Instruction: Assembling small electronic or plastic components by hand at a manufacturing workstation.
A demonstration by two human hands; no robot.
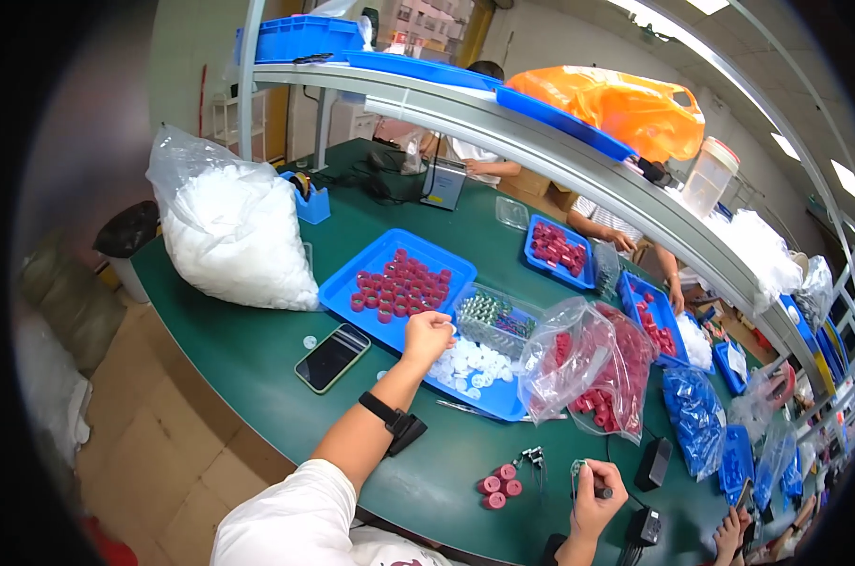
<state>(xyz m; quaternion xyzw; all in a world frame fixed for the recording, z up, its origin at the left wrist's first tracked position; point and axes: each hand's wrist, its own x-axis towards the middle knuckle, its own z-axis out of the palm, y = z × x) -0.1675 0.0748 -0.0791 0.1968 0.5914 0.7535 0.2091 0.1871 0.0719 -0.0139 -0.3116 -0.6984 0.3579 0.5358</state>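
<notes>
**Left hand [429, 336] over the white discs [470, 364], right hand [593, 500] around a dark piece [603, 491]**

The white discs lie loose and overlapping in a blue tray [505, 404] at the middle of the green table [409, 491], on the near side of a clear box [492, 347]. The left hand is above their far left edge with its fingers curled together; a speck of white shows at the fingertips, but I cannot tell whether a disc is pinched.

The discs look thin, light and fairly stiff, probably smooth plastic, so they likely slide over one another. Thumb and forefinger on opposite edges of a single top disc should hold best; a flat press may drag several along.

Farther right and nearer, the right hand is closed on the dark piece, whose blunt end sticks out to the right. It looks rigid and easy to hold around its thick body. Something small and pale at that hand's fingertips is too small to make out. Just left of the hand stand four maroon cylinders [499, 486], seemingly firm and light, best gripped by their sides.
</notes>
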